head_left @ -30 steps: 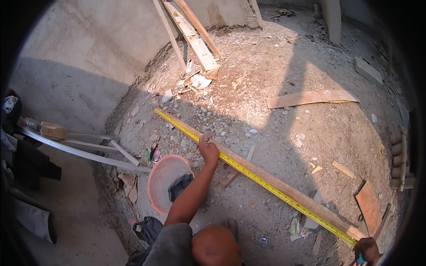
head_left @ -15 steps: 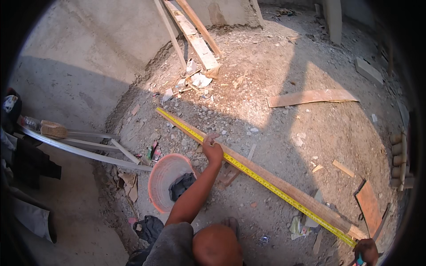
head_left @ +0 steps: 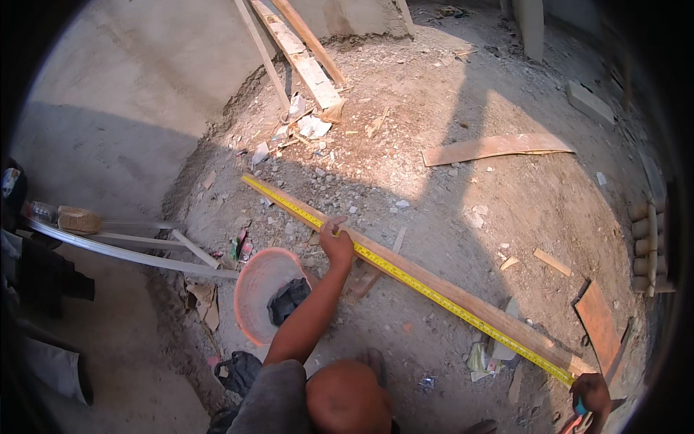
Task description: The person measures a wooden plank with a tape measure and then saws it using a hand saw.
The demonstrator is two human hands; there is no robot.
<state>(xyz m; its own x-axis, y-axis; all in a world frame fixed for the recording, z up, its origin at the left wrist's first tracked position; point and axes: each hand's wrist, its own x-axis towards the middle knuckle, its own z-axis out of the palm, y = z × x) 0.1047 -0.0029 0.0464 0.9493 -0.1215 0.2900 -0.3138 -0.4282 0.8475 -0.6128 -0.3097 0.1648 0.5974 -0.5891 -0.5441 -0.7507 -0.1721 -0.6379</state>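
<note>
Since the earlier frame the view has swung slightly, so the scene sits further left and higher; the hands have stayed on the work.

Nearest, at six o'clock, is a knee. At four o'clock the right hand is closed round the end of the yellow tape, a teal part showing below it. Near centre the left hand presses on the tape; whether its fingers pinch it I cannot tell. The tape lies along the plank, which runs from four to ten o'clock. A pink bucket stands at half past seven; beyond, a thin board lies at two.

The step looks like measuring the plank; the next move calls for keeping the tape straight while reading it.
</note>
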